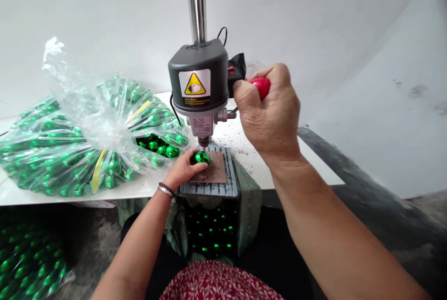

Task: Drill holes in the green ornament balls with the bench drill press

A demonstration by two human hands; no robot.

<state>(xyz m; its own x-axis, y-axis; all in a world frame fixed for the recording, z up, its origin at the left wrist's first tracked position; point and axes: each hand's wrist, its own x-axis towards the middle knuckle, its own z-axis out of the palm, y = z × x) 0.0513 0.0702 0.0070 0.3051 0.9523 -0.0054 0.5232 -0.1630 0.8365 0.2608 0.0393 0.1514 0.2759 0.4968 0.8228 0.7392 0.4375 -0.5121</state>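
My left hand (186, 166) is closed round a shiny green ball (202, 158), with thumb and fingers at its sides. Under the ball lies a brown square board (216, 169) on the ridged metal base plate (231, 183) of a drill press (198, 74). The thin bit (205, 149) comes down at the top of the ball; whether it has entered cannot be made out. Up at the right of the machine, my right hand (270, 113) grips the red-knobbed lever handle (261, 88). Part of that handle is hidden by my fingers.
A tied clear plastic bag (111, 137) full of green balls covers the left of the white table (314, 169). Dark shavings lie around the base. Below the table edge, more green balls (211, 230) sit in a cloth-lined holder, and another bag (31, 253) stands at lower left.
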